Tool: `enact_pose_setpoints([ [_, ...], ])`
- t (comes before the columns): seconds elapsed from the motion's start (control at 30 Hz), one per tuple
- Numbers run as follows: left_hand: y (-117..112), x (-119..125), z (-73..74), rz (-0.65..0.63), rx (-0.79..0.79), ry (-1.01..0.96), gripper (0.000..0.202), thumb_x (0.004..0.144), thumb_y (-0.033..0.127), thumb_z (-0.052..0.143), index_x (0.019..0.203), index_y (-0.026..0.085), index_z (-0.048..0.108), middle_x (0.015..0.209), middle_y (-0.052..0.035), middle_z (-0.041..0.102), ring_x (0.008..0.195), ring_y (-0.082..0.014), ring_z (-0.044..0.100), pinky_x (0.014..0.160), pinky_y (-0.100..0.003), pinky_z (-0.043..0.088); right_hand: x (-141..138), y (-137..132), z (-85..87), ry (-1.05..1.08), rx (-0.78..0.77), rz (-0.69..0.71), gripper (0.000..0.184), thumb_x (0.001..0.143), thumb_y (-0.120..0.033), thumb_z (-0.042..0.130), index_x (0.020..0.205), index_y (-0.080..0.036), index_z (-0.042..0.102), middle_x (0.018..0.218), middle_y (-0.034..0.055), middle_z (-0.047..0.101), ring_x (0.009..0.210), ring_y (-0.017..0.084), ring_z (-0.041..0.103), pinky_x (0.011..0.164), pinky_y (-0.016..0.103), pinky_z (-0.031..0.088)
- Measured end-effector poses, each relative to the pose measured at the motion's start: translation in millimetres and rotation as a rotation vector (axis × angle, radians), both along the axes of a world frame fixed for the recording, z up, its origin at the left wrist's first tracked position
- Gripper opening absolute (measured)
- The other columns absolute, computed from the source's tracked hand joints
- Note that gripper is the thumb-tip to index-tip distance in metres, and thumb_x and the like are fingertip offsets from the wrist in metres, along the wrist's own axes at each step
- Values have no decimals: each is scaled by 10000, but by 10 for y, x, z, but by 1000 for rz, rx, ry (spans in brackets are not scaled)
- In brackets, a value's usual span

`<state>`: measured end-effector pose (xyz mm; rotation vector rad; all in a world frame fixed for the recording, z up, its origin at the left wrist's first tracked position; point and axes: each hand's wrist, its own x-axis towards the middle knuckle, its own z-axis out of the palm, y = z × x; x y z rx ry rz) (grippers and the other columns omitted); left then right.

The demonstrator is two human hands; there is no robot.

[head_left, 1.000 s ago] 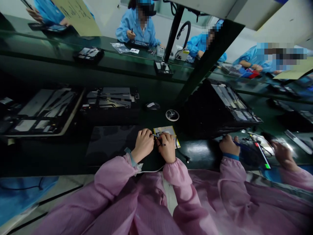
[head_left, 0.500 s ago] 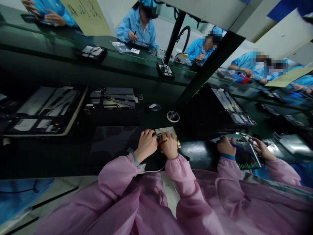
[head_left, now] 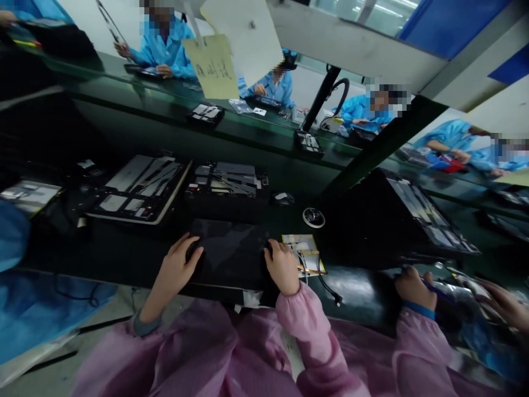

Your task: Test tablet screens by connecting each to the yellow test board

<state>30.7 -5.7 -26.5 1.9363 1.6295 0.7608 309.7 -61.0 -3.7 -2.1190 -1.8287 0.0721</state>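
A dark, flat tablet (head_left: 231, 251) lies on the bench in front of me, its face up and black. My left hand (head_left: 176, 264) grips its left edge, thumb on top and fingers around the side. At the opposite edge, my right hand (head_left: 283, 267) has its fingers closed on the tablet's right side. Just right of that hand lies a yellow-edged, pale flat part (head_left: 306, 253) with wires on it. A black cable (head_left: 330, 289) runs from there along the bench.
Opened tablets stand in stacks behind (head_left: 227, 179), at the left (head_left: 140, 187) and at the right (head_left: 413, 215). A round silver-rimmed object (head_left: 313, 217) sits behind the yellow-edged part. A co-worker's hand (head_left: 415, 289) is at my right; people in blue work across the bench.
My hands have left the yellow-edged part, where they were close together, and moved apart onto the tablet's two sides. The camera view has turned left.
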Motion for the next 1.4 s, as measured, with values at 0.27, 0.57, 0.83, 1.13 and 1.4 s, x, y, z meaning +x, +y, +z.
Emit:
enact_pose_setpoints([
  [0.27, -149, 110, 589, 185, 24, -637, 592, 810, 362, 642, 1358, 266, 441, 1351, -71, 530, 1249, -237, 517, 1077, -401, 417, 81, -158, 110, 296, 201, -77, 413, 879, -255, 504, 1283, -173, 478, 1048, 104, 622, 989, 246, 579, 869, 425, 485],
  [0.57, -116, -245, 638, 34, 2, -762, 170, 806, 276, 650, 974, 282, 676, 1232, 34, 638, 1252, -273, 520, 1135, -471, 344, 8, -312, 447, 307, 425, 200, 320, 857, -78, 466, 1091, -235, 618, 988, 64, 588, 975, 209, 548, 846, 377, 484],
  [0.83, -156, -683, -329, -147, -79, -195, 323, 874, 447, 473, 1068, 310, 692, 1337, 4, 579, 1247, -263, 529, 1138, -451, 323, 132, -611, -156, 1, 223, 300, 382, 921, -81, 433, 1222, -235, 611, 1047, 80, 649, 979, 209, 572, 866, 377, 503],
  [1.13, -209, -397, -29, 100, -356, -278, 550, 761, 531, 614, 1244, 268, 593, 1265, -49, 630, 1216, -300, 550, 1052, -415, 423, 57, -630, -148, 292, 78, 57, 320, 914, -170, 402, 1165, -177, 600, 1062, 117, 679, 958, 227, 665, 834, 356, 549],
  [1.4, -251, -124, 318, 297, -685, -713, 617, 746, 475, 705, 1320, 361, 510, 1329, -12, 587, 1178, -258, 587, 774, -280, 577, -50, -671, -256, 611, 72, -51, 327, 860, -218, 482, 1162, -187, 604, 1100, 113, 671, 1016, 230, 643, 894, 375, 521],
])
